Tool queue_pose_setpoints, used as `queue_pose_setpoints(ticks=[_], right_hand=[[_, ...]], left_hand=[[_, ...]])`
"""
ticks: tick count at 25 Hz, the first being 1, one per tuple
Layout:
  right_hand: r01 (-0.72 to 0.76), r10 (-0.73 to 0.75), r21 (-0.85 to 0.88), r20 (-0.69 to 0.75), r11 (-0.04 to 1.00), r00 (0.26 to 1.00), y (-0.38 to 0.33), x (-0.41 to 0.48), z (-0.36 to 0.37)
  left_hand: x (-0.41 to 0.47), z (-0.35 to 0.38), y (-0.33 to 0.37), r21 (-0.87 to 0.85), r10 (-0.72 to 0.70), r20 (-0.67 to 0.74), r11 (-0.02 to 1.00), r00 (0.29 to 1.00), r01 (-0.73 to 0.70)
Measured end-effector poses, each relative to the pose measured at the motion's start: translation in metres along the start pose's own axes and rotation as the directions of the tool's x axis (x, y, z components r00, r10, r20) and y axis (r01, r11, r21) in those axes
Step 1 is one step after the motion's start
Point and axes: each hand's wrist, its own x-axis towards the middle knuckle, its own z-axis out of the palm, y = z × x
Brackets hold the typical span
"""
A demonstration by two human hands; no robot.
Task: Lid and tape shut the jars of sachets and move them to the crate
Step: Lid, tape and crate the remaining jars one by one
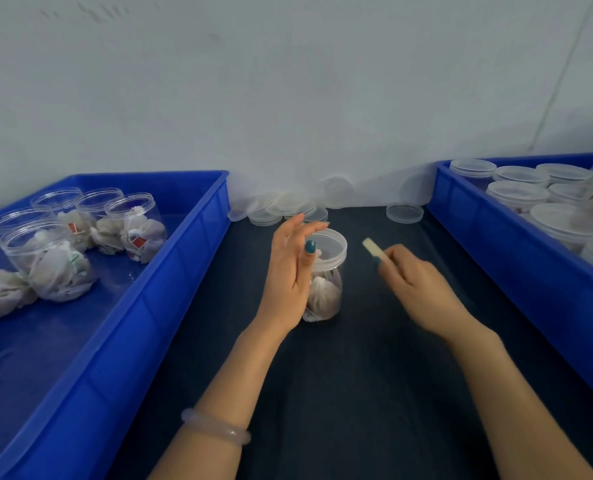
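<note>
A clear plastic jar (326,289) of white sachets stands upright on the dark table, with a translucent lid (329,245) on top. My left hand (290,268) is beside the jar on its left, fingers fairly straight, fingertips reaching over the lid's edge. My right hand (416,282), to the right of the jar and apart from it, pinches a short pale strip of tape (371,249) between its fingertips. The strip points up and left toward the lid. The right hand looks blurred.
A blue crate (170,271) on the left holds several open jars of sachets (132,230). A blue crate (478,244) on the right holds several lidded jars (516,194). Loose lids (281,207) lie along the wall, one lid (405,213) near the right crate.
</note>
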Motion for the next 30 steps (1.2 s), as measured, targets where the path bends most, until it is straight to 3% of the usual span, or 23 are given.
queue_pose_setpoints(ticks=[2, 4, 7, 10, 14, 17, 22, 26, 30], right_hand=[[0.137, -0.119, 0.094, -0.173, 0.986, 0.978, -0.009, -0.005, 0.005], [0.283, -0.262, 0.082, -0.207, 0.956, 0.943, -0.016, -0.012, 0.012], [0.426, -0.432, -0.074, -0.223, 0.902, 0.874, -0.021, -0.016, 0.022], [0.438, -0.477, -0.201, -0.233, 0.876, 0.847, -0.02, -0.014, 0.024], [0.452, -0.498, -0.225, -0.238, 0.863, 0.834, -0.022, -0.016, 0.026], [0.463, -0.508, -0.224, -0.23, 0.858, 0.83, -0.024, -0.017, 0.027], [0.447, -0.54, -0.34, -0.26, 0.827, 0.801, -0.022, -0.017, 0.027], [0.423, -0.571, -0.431, -0.309, 0.797, 0.761, -0.023, -0.014, 0.026], [0.293, -0.423, -0.337, -0.434, 0.895, 0.795, -0.021, -0.009, 0.021]], left_hand=[[0.0, 0.0, 0.0, 0.091, 0.037, -0.049, 0.995, 0.998, -0.032], [-0.002, 0.001, 0.002, 0.24, 0.185, -0.1, 0.958, 0.978, -0.156], [-0.005, 0.005, 0.007, 0.303, 0.37, -0.119, 0.897, 0.921, -0.321], [-0.006, 0.01, 0.009, 0.364, 0.469, -0.165, 0.847, 0.868, -0.388], [-0.006, 0.007, 0.012, 0.476, 0.569, -0.259, 0.779, 0.781, -0.409], [-0.006, 0.003, 0.016, 0.372, 0.511, -0.348, 0.845, 0.786, -0.384], [-0.003, 0.001, 0.024, 0.084, 0.27, -0.333, 0.963, 0.903, -0.257], [-0.001, 0.002, 0.025, 0.126, 0.242, -0.23, 0.968, 0.943, -0.218], [-0.005, 0.011, 0.03, 0.188, 0.343, -0.117, 0.929, 0.932, -0.318]])
